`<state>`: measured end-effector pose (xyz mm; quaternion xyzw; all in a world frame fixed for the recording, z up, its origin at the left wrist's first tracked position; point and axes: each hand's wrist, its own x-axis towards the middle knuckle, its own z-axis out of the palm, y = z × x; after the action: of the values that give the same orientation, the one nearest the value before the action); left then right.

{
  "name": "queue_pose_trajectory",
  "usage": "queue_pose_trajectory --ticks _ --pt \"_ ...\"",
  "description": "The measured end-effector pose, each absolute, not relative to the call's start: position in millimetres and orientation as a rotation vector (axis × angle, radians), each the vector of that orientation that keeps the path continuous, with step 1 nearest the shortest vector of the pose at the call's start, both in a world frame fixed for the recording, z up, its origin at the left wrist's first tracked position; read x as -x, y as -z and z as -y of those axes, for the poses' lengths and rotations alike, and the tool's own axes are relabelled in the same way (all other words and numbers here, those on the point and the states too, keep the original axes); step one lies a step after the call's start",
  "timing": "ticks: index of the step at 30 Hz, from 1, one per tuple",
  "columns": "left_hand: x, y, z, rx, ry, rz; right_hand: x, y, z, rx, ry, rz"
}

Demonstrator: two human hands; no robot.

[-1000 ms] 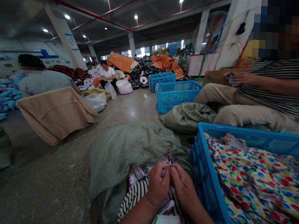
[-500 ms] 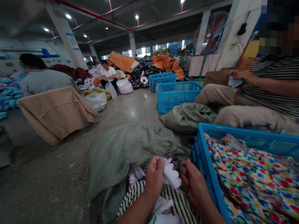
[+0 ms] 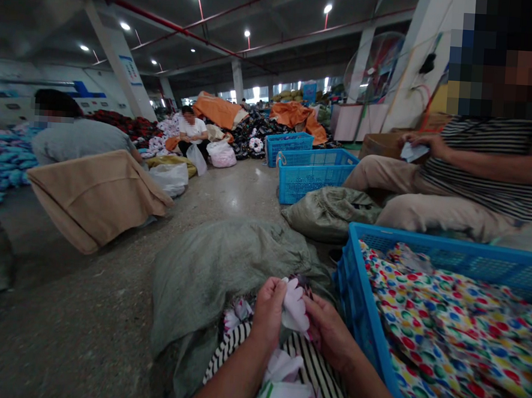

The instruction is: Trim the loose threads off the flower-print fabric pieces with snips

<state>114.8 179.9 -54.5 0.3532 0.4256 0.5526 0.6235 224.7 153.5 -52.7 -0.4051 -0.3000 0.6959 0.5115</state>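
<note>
A white fabric piece with a scalloped, pink-tipped edge [image 3: 295,309] is pinched by my left hand [image 3: 269,310] at its upper left. My right hand [image 3: 329,327] has its fingers closed at the scalloped right edge of the same piece; the fingertips are partly hidden. Below my hands, black-and-white striped cloth [image 3: 310,361] covers my lap, with more white fabric pieces [image 3: 283,395] lying on it. Just beyond, a large grey-green woven sack [image 3: 226,262] holds similar patterned pieces [image 3: 240,313] at its near opening.
Close on my right stands a blue plastic crate [image 3: 361,325] of colourful dotted fabric. Past it sits a person in a striped shirt [image 3: 494,159], handling a pale piece. Another sack [image 3: 332,212] and blue crates [image 3: 314,181] lie ahead. A cloth-draped chair [image 3: 97,198] is at left.
My right hand has moved left, from apart to meeting the edge of the fabric piece. My left hand keeps its pinch. The view has shifted slightly.
</note>
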Motion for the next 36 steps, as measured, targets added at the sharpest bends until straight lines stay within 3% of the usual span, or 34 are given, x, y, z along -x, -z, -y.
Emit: queue_pose_trajectory --ticks 8,13,18,28,36 --pt "-115.4 56.1 -182.6 -0.796 -1.284 -0.996 -220.6 54.5 -152.7 1.017 -1.651 0.769" --pt "-113.5 46.7 -178.5 -0.811 -1.356 -1.011 -223.4 56.0 -157.2 1.087 -1.443 0.823" --pt "-119.4 48.0 -173.7 -0.768 -1.116 -0.865 -231.5 52.1 -163.0 1.11 -1.266 0.942" --pt "-118.5 57.3 -180.0 -0.475 -0.928 -0.725 -246.3 58.1 -152.2 0.977 -1.567 0.8" --pt "-115.1 56.7 -183.2 -0.292 -0.98 -0.679 -248.3 58.9 -152.1 0.785 -1.677 0.396"
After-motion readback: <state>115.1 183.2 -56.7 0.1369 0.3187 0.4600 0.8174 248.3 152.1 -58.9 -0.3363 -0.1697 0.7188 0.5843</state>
